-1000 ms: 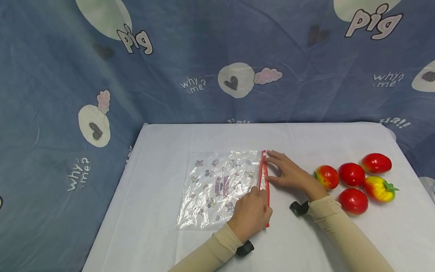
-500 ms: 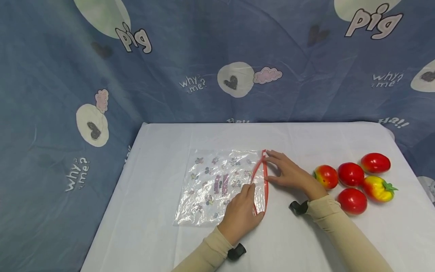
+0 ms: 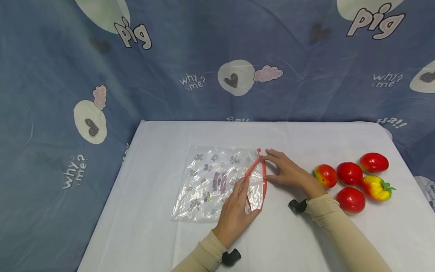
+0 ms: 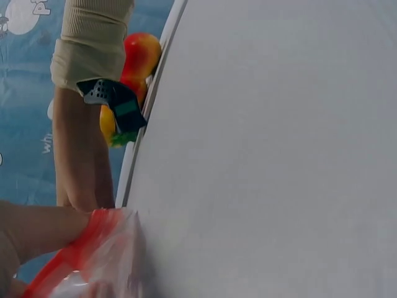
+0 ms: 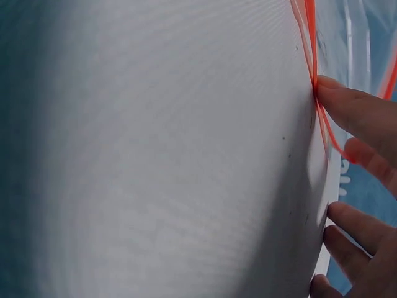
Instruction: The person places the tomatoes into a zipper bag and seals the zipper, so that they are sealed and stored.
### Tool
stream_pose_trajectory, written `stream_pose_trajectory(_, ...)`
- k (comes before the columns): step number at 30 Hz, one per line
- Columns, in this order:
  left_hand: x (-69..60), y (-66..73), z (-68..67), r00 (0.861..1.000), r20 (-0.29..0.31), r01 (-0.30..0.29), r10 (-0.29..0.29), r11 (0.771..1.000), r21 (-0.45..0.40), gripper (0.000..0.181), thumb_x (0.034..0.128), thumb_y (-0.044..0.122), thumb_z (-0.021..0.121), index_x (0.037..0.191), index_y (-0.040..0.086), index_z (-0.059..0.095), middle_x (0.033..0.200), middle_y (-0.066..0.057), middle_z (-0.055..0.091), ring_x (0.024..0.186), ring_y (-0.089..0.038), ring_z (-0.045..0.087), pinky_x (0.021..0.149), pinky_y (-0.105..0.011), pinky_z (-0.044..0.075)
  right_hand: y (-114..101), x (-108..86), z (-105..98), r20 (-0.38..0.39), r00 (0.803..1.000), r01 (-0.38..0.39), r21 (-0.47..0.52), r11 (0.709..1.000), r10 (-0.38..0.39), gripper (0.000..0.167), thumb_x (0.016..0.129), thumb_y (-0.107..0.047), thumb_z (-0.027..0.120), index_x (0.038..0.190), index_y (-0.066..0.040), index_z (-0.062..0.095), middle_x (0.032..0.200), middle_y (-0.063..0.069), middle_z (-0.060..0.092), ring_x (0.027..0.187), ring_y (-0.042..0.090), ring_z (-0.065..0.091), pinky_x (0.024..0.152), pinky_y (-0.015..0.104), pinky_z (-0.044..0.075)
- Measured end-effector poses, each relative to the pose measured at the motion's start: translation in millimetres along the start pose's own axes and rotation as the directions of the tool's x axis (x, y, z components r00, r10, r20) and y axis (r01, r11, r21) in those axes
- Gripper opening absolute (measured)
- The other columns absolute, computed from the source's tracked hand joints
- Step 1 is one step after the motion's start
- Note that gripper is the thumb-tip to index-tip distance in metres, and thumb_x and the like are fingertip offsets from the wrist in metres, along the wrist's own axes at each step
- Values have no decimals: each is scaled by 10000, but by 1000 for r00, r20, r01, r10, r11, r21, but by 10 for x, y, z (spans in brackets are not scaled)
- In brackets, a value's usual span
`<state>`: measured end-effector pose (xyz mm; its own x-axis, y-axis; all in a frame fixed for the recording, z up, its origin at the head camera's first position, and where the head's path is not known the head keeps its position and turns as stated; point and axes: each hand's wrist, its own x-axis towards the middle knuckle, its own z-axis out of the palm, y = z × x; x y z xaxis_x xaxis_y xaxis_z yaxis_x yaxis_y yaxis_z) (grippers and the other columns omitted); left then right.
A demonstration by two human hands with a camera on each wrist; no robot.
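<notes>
A clear plastic zip bag with small printed figures and red edging lies flat on the white table. Its red-edged mouth faces right and gapes. My left hand is at the mouth, thumb and fingers spread apart between the two red edges; the left wrist view shows red edging against this hand, some fingers behind plastic. My right hand rests at the mouth's upper part, fingers nearly straight. In the right wrist view its thumb and a finger touch the red edging; other fingertips rest on the table.
Several toy fruits and vegetables, red and red-yellow, sit beyond my right wrist. Black cameras are strapped to both wrists. A blue printed cloth hangs behind and left of the white table.
My left hand has moved left and its fingers have spread, drawing one red edge away from the other, so the bag's mouth has parted. The right hand has stayed almost still.
</notes>
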<state>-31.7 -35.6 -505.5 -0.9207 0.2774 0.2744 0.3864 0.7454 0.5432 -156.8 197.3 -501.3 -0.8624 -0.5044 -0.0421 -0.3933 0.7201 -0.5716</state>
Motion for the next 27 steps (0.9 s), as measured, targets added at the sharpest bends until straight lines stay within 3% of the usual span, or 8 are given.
stream_pose_trajectory(5,17,-14,33,1000,9,9,-8,994,-109,1067,726,237,950,1597,71,356,1533,-56,454,794,-58,589,725,-285,545,14,-34,5,-9,1000,-6,16,1000,6,659,844,-302,846,1432,-148,591,1624,207,403,1522,434,323,1202,662,311)
stream_pose_trajectory(10,19,-80,77,998,27,60,-56,977,-205,1117,702,202,964,1615,98,330,1523,-45,454,748,-21,550,694,-212,491,24,-33,5,-7,1000,-1,33,999,1,654,854,-299,839,1437,-146,585,1632,207,389,1524,436,312,1207,666,300)
stream_pose_trajectory(17,1,-114,105,997,15,82,-81,970,-230,1160,689,210,972,1632,130,301,1528,-71,453,795,-69,558,799,-266,549,-18,-9,-22,19,1000,-15,16,1000,15,680,851,-297,844,1456,-146,573,1634,197,391,1527,426,313,1205,646,318)
stream_pose_trajectory(22,0,-104,86,997,26,79,-75,966,-246,1136,710,178,959,1629,100,296,1539,-64,439,775,-45,539,702,-176,500,-57,3,-7,-23,999,27,-31,999,-28,665,840,-285,854,1430,-116,597,1559,201,493,1477,420,405,1192,622,363)
stream_pose_trajectory(27,5,-66,92,999,12,50,-48,979,-195,1129,703,182,962,1622,85,312,1544,-51,441,764,-34,527,686,-208,463,-128,-55,-10,-60,998,36,-16,999,-37,713,824,-259,870,1455,-108,575,1539,191,519,1448,406,449,1191,605,377)
